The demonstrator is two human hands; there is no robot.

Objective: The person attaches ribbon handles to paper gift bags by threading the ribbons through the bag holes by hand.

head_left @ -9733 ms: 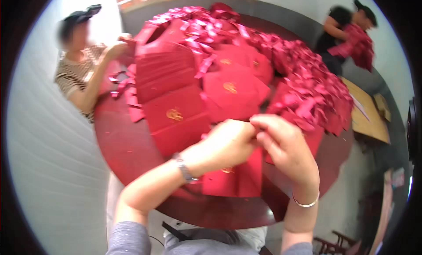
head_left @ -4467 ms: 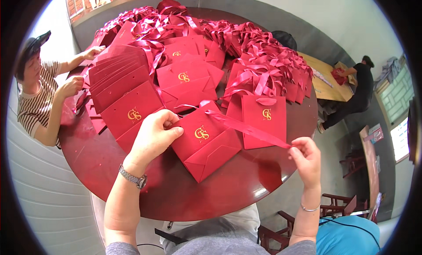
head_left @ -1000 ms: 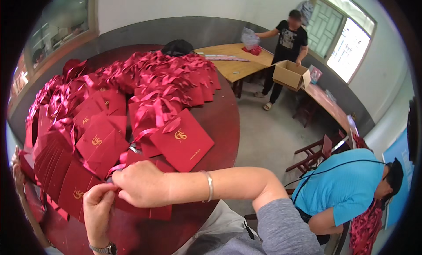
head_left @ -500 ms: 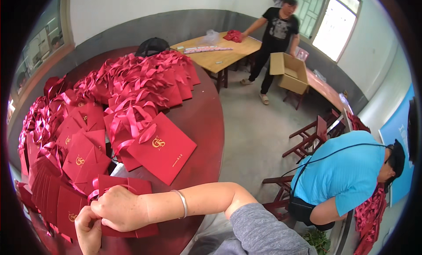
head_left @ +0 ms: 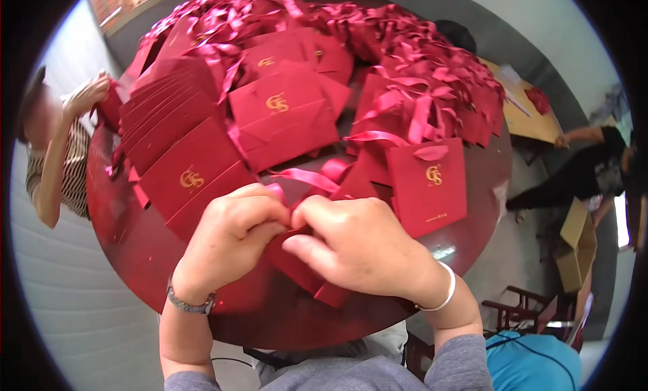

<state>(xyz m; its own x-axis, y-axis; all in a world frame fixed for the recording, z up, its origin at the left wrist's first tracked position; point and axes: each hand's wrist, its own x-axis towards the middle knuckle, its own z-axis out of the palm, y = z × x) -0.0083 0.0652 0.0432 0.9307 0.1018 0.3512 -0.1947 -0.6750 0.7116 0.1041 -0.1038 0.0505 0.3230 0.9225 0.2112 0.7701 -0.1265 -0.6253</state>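
Note:
At the near side of the round table [head_left: 263,323], my left hand [head_left: 233,236] and my right hand [head_left: 361,246] meet with fingers pinched at the top of a small red gift bag [head_left: 297,266]. Its lower part shows beneath my fingers; the exact grip is hidden between them. Just beyond my hands lies a loose pink-red ribbon [head_left: 307,178]. A flat red gift bag with a gold emblem [head_left: 428,188] rests to the right of my right hand. Left of my left hand, overlapping red bags [head_left: 182,155] lie fanned out.
More red bags [head_left: 287,118] and a heap of ribboned bags [head_left: 412,87] cover the table's far part. A person in stripes [head_left: 64,168] handles something red at left. At right are a person in black [head_left: 587,168], a cardboard box [head_left: 577,246] and a blue-shirted person [head_left: 526,360].
My view has swung to the left and down, bringing the table to the middle and the striped person into sight. Both forearms now show, and my hands stay together at the bag.

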